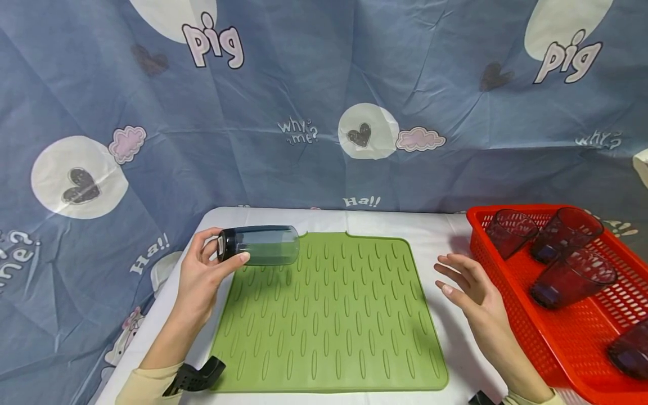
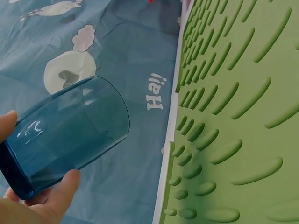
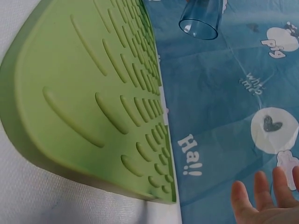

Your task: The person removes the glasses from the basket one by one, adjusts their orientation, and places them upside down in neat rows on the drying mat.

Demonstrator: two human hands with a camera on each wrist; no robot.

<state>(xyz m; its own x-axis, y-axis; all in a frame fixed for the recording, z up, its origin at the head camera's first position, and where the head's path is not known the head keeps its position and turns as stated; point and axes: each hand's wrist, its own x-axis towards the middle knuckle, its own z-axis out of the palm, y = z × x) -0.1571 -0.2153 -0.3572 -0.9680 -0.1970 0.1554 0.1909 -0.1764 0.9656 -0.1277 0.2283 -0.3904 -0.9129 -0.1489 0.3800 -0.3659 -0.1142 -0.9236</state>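
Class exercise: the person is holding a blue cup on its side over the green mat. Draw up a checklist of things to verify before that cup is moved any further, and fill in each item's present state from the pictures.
1. Left hand has a hold on the blue cup: ok, thumb and fingers grip its base end.
2. Cup is upright: not ok, it lies sideways, mouth pointing right.
3. Green mat has bare room below the cup: ok, nothing stands on it.
4. Right hand is free: ok, fingers spread, holding nothing, beside the red basket.
5. Cup is empty: ok, the left wrist view looks straight through it.
6. Mat lies flat on the table: cannot tell at every edge.
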